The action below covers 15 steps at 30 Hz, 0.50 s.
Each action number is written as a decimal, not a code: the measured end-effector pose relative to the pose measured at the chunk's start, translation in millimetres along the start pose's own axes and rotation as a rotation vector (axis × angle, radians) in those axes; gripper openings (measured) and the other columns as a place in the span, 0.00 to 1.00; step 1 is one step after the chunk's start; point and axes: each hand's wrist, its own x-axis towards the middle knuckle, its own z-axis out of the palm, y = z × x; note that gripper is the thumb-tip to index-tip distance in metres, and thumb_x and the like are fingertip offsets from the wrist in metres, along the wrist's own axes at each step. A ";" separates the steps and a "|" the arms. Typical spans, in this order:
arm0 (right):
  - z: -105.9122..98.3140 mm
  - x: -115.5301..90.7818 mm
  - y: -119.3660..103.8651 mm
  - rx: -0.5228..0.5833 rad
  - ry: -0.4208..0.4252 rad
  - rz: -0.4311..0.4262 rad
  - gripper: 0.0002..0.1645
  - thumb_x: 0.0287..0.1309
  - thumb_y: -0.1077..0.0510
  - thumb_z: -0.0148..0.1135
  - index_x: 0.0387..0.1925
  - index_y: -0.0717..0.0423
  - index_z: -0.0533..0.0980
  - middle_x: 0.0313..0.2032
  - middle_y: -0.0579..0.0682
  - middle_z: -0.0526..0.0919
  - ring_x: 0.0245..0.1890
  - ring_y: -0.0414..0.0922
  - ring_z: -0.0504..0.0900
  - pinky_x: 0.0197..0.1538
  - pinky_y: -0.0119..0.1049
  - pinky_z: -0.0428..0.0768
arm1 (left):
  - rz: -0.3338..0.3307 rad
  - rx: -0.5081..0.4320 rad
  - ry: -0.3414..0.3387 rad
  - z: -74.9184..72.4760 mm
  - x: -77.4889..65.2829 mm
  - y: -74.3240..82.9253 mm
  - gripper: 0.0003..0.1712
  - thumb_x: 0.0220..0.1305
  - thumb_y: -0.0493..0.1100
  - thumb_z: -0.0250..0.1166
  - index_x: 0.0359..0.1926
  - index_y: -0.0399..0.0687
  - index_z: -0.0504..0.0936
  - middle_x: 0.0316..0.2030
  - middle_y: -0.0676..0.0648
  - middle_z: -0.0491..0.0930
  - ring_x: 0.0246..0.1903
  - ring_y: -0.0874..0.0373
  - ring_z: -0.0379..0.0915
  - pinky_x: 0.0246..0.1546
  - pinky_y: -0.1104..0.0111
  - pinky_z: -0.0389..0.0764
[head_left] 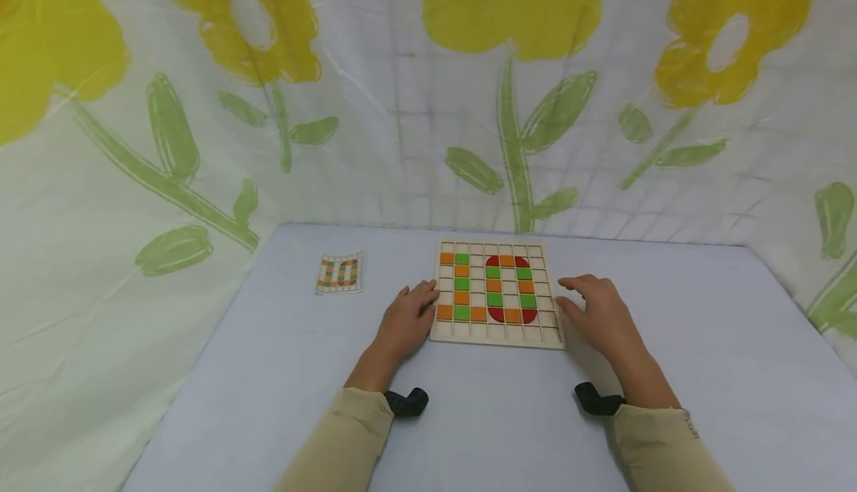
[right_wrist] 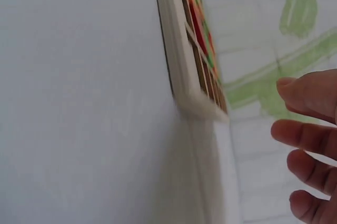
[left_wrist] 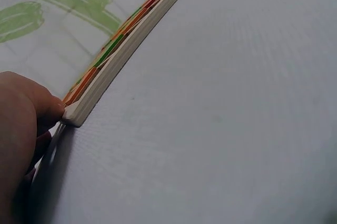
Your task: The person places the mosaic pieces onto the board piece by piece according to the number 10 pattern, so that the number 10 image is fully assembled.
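Note:
A square pale wooden grid board (head_left: 498, 334) lies flat on the table, its cells partly filled with orange, green and red tiles. The tiles form a "10", with red rounded pieces (head_left: 497, 315) at the corners of the zero. My left hand (head_left: 405, 321) rests against the board's left edge, fingertips right at the rim; the left wrist view shows a fingertip (left_wrist: 55, 109) by a front corner. Off the board's right side hovers my right hand (head_left: 602, 317), thumb and fingers parted with nothing between them. In the right wrist view, its fingers (right_wrist: 310, 134) are apart from the board's corner.
A small printed card (head_left: 339, 273) with the same coloured pattern lies on the table to the left of the board. Behind the white table (head_left: 495, 417) hangs a white cloth with painted yellow flowers (head_left: 522, 16). A black wrist device (head_left: 408, 403) sits by each sleeve.

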 end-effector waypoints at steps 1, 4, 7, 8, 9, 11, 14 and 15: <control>-0.2 -1.2 3.4 -0.007 0.011 0.007 0.22 0.63 0.58 0.63 0.57 0.63 0.77 0.55 0.64 0.79 0.53 0.61 0.72 0.53 0.59 0.78 | 0.003 0.002 0.001 -0.5 -0.1 -1.4 0.21 0.71 0.41 0.57 0.62 0.45 0.78 0.68 0.51 0.71 0.70 0.55 0.64 0.76 0.58 0.57; 3.0 -2.2 10.7 -0.020 0.031 0.015 0.24 0.62 0.58 0.64 0.58 0.64 0.75 0.57 0.67 0.77 0.57 0.65 0.70 0.59 0.63 0.73 | 0.005 0.009 0.000 -2.5 -1.0 -6.1 0.20 0.72 0.41 0.56 0.62 0.45 0.78 0.68 0.50 0.71 0.70 0.55 0.63 0.76 0.57 0.57; 10.6 -0.6 12.9 -0.025 0.027 0.017 0.27 0.62 0.57 0.64 0.60 0.65 0.74 0.59 0.68 0.75 0.59 0.67 0.68 0.62 0.64 0.70 | -0.019 0.020 -0.006 -5.3 -4.2 -11.9 0.20 0.72 0.42 0.56 0.62 0.46 0.78 0.68 0.52 0.70 0.70 0.56 0.62 0.76 0.59 0.56; 13.5 0.3 12.5 -0.024 0.022 0.018 0.28 0.62 0.56 0.64 0.61 0.65 0.73 0.60 0.68 0.74 0.60 0.68 0.68 0.63 0.64 0.69 | -0.028 0.019 -0.006 -6.5 -5.5 -13.8 0.20 0.72 0.42 0.57 0.62 0.46 0.79 0.68 0.52 0.70 0.70 0.56 0.62 0.76 0.59 0.56; 16.0 1.0 11.7 -0.022 0.014 0.025 0.29 0.63 0.55 0.64 0.62 0.64 0.72 0.61 0.68 0.73 0.61 0.68 0.67 0.64 0.65 0.69 | -0.036 0.013 -0.006 -8.0 -6.8 -15.6 0.20 0.72 0.42 0.57 0.62 0.46 0.79 0.68 0.53 0.70 0.70 0.56 0.63 0.76 0.59 0.56; 20.0 2.3 9.5 -0.016 0.000 0.036 0.31 0.62 0.54 0.64 0.63 0.64 0.71 0.63 0.68 0.71 0.62 0.69 0.65 0.65 0.66 0.67 | -0.056 0.015 -0.015 -11.4 -9.0 -18.9 0.20 0.72 0.42 0.58 0.62 0.47 0.78 0.68 0.54 0.70 0.70 0.57 0.62 0.76 0.60 0.55; 23.7 3.1 7.7 -0.021 -0.021 0.059 0.34 0.63 0.53 0.63 0.65 0.64 0.68 0.65 0.68 0.68 0.65 0.70 0.63 0.64 0.68 0.66 | -0.074 0.042 -0.027 -18.5 -11.3 -21.3 0.22 0.72 0.44 0.57 0.65 0.48 0.76 0.70 0.52 0.67 0.72 0.55 0.58 0.77 0.55 0.51; 24.5 3.2 7.6 -0.025 -0.025 0.065 0.35 0.63 0.52 0.63 0.66 0.64 0.67 0.66 0.68 0.67 0.65 0.70 0.62 0.64 0.70 0.66 | -0.078 0.064 -0.028 -21.5 -11.6 -21.9 0.24 0.72 0.45 0.57 0.66 0.48 0.74 0.71 0.51 0.66 0.73 0.54 0.56 0.77 0.52 0.50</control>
